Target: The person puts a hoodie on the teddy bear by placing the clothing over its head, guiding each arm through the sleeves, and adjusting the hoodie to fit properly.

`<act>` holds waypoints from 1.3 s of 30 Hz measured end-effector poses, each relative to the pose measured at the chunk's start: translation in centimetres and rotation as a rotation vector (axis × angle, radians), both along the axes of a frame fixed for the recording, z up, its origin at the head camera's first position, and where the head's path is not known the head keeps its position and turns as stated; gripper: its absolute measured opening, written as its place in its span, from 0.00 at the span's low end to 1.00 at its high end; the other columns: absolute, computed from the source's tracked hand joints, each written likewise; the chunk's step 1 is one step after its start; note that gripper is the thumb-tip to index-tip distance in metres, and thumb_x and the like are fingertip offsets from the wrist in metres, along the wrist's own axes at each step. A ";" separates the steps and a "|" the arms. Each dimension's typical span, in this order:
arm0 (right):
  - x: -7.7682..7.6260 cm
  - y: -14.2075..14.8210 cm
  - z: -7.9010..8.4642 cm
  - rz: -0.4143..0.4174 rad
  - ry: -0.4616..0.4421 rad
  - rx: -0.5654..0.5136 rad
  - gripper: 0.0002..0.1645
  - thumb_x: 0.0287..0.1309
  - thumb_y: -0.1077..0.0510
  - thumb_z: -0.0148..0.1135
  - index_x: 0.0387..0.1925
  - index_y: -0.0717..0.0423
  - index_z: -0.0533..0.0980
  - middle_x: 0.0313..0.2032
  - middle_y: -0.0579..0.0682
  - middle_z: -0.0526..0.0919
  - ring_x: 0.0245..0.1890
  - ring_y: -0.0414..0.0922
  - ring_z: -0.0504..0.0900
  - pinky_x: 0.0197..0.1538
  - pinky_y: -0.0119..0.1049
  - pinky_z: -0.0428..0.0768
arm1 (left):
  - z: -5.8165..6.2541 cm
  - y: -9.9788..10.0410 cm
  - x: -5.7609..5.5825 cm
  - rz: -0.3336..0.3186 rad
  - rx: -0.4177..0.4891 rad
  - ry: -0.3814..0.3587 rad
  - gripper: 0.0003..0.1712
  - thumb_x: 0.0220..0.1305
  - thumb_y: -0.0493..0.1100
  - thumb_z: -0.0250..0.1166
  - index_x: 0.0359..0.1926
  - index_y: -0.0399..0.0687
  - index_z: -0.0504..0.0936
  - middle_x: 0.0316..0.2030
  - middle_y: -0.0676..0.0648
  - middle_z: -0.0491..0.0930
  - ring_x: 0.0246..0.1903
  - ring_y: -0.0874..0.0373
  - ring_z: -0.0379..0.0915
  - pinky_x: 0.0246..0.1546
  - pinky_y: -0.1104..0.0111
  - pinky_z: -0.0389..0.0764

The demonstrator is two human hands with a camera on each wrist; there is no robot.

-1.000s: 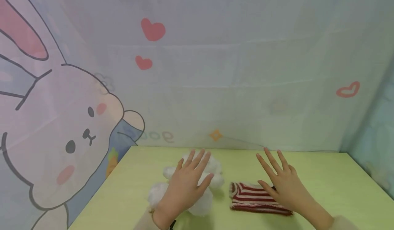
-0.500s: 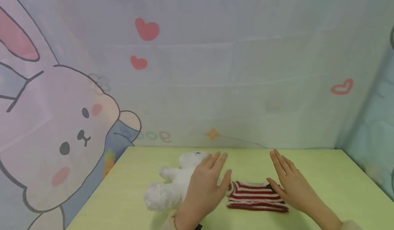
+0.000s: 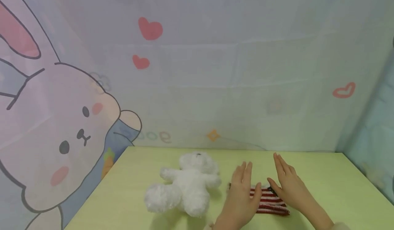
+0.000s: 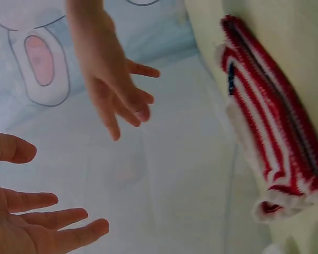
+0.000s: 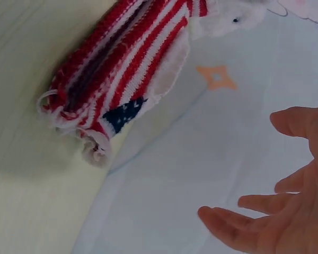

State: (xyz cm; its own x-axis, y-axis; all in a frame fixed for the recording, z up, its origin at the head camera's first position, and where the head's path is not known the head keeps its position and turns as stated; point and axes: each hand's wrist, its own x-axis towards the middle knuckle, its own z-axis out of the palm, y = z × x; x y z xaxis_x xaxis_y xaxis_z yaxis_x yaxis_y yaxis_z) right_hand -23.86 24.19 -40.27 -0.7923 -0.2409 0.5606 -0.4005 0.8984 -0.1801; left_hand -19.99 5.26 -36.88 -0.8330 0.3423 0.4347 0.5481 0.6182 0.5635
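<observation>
A small red-and-white striped knit sweater [image 3: 271,201] lies folded on the table, with a dark blue patch [image 5: 124,114] showing in the right wrist view. My left hand [image 3: 240,197] hovers over its left part, fingers extended and thumb apart, hiding that part in the head view. Over the sweater's right end is my right hand [image 3: 290,185], fingers also straight. Both hands hold nothing, and the wrist views show them apart from the knit. A white plush toy [image 3: 192,185] lies on its back, left of my left hand.
The light green table [image 3: 135,175] meets a hanging cloth backdrop [image 3: 246,96] at its far edge. The cloth bears a printed rabbit [image 3: 70,131] and hearts. Another patterned cloth [image 3: 375,134] hangs along the right side.
My left hand has moved right, from above the plush toy to above the sweater, uncovering the toy. The fingers of both hands have drawn closer together. Toy and sweater stay put.
</observation>
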 end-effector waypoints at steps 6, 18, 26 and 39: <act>-0.6 0.6 -0.6 -0.055 -0.175 -0.022 0.48 0.53 0.56 0.59 0.65 0.70 0.44 0.57 0.79 0.57 0.46 0.74 0.66 0.26 0.52 0.75 | -2.5 0.1 -2.6 0.060 -0.103 -0.097 0.30 0.65 0.47 0.49 0.65 0.41 0.56 0.61 0.31 0.58 0.59 0.33 0.55 0.48 0.51 0.72; -1.8 2.2 -2.7 -0.027 -0.428 0.039 0.45 0.55 0.53 0.56 0.62 0.75 0.46 0.52 0.82 0.61 0.40 0.75 0.68 0.27 0.51 0.76 | -5.4 -0.3 -4.7 0.166 -0.298 -0.181 0.29 0.61 0.44 0.55 0.60 0.38 0.62 0.55 0.26 0.64 0.48 0.29 0.65 0.41 0.50 0.75; -1.9 2.1 -4.0 -0.005 -0.509 0.044 0.44 0.53 0.54 0.58 0.60 0.78 0.51 0.36 0.69 0.75 0.28 0.57 0.75 0.32 0.50 0.75 | -6.6 -0.2 -5.3 0.167 -0.342 -0.193 0.30 0.56 0.42 0.59 0.58 0.37 0.63 0.48 0.27 0.69 0.42 0.36 0.69 0.38 0.56 0.75; -1.6 1.9 -4.5 -0.032 -0.637 -0.036 0.13 0.51 0.61 0.59 0.31 0.67 0.68 0.25 0.56 0.66 0.21 0.46 0.66 0.24 0.37 0.67 | -7.3 0.3 -5.7 0.206 -0.341 -0.271 0.22 0.54 0.37 0.59 0.51 0.39 0.68 0.37 0.37 0.74 0.37 0.46 0.70 0.37 0.62 0.70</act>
